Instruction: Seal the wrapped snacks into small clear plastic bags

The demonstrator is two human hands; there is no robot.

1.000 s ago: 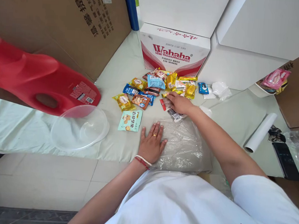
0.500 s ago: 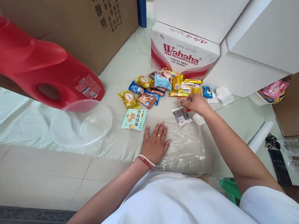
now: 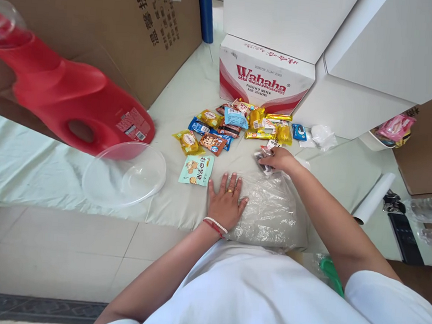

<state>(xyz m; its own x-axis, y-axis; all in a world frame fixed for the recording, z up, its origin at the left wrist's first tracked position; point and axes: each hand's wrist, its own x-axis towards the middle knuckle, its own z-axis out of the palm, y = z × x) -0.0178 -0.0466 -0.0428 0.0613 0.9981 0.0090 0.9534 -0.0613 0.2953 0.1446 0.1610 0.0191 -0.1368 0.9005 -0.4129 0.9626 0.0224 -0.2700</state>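
Observation:
My left hand [image 3: 226, 202] lies flat with fingers spread, on the cloth and the edge of a clear plastic bag [image 3: 268, 210]. Beyond the bag, my right hand [image 3: 280, 159] has its fingers closed on a small dark-and-white snack packet [image 3: 262, 161], partly hidden by the fingers. A white label with dark characters [image 3: 274, 143] shows just behind those fingers. A pale green snack pouch [image 3: 196, 170] lies left of the bag. Behind it are a brown snack packet [image 3: 212, 143], yellow-wrapped snacks [image 3: 188, 142], a light blue packet [image 3: 236, 117] and a yellow stick packet [image 3: 259, 135].
A white-and-red water carton [image 3: 265, 76] stands behind the snacks. To the left are a red jug [image 3: 76, 98] and a clear plastic bowl [image 3: 126, 175]. On the right lie a white roll [image 3: 374, 198], a black phone-like object [image 3: 405, 238] and plastic bottles [image 3: 425, 211].
My right hand has moved from the yellow snacks toward me, onto the dark-and-white packet, which is now partly covered. My left hand stays on the bag's edge. The view has shifted slightly.

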